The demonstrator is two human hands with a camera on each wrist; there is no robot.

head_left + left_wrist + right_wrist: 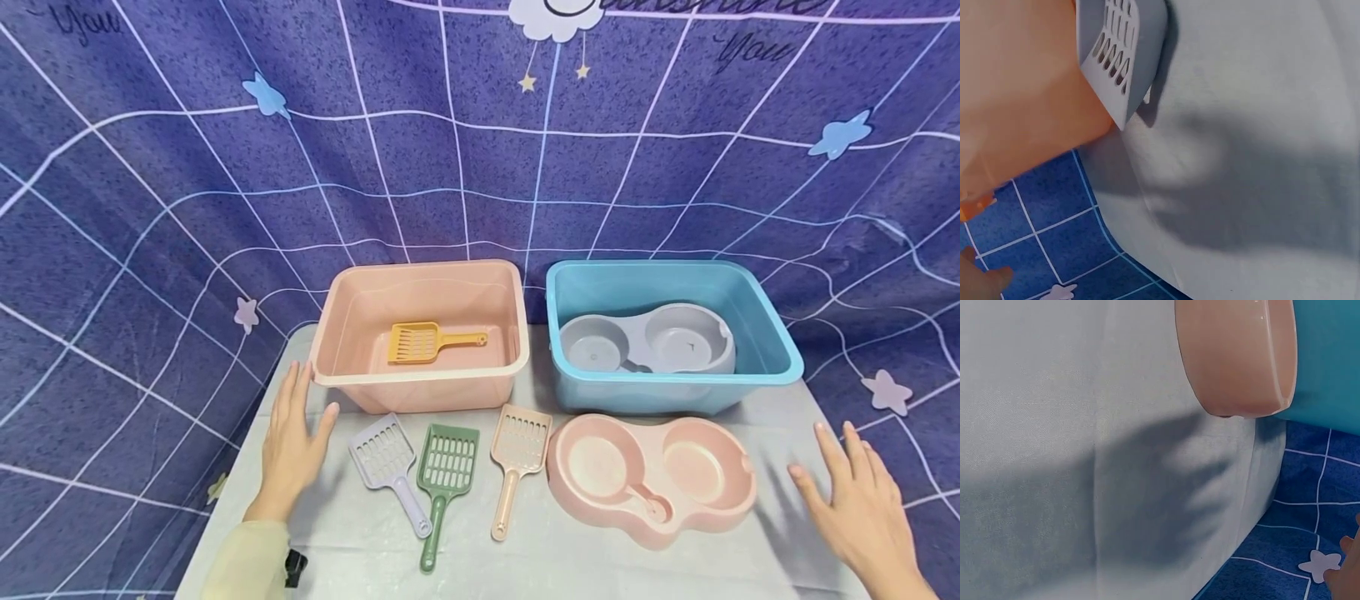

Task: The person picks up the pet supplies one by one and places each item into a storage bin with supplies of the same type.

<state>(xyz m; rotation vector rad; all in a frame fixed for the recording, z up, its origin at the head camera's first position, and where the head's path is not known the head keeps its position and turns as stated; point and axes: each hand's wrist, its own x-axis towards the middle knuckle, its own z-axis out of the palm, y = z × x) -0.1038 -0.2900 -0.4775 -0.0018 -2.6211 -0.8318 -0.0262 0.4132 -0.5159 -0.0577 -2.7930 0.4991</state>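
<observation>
My left hand [292, 442] hovers over the table's left side with straight, spread fingers, holding nothing. Its fingertips come close to the front left corner of a peach litter box [427, 393]; contact cannot be told. A yellow litter scoop [461, 339] lies inside that box. Lavender [408, 504], green [433, 529] and beige [506, 504] litter scoops lie in front of it. On the far right, my right hand [862, 500] is held with fingers extended and nothing in it. The nearest thing to it is a pink double pet bowl [652, 454].
A blue litter box [675, 398] stands at the back right with a grey double pet bowl [637, 337] inside. The pink bowl sits just before it. A pale cloth covers the table [585, 567]; a dark blue patterned curtain [480, 217] hangs behind and along both sides.
</observation>
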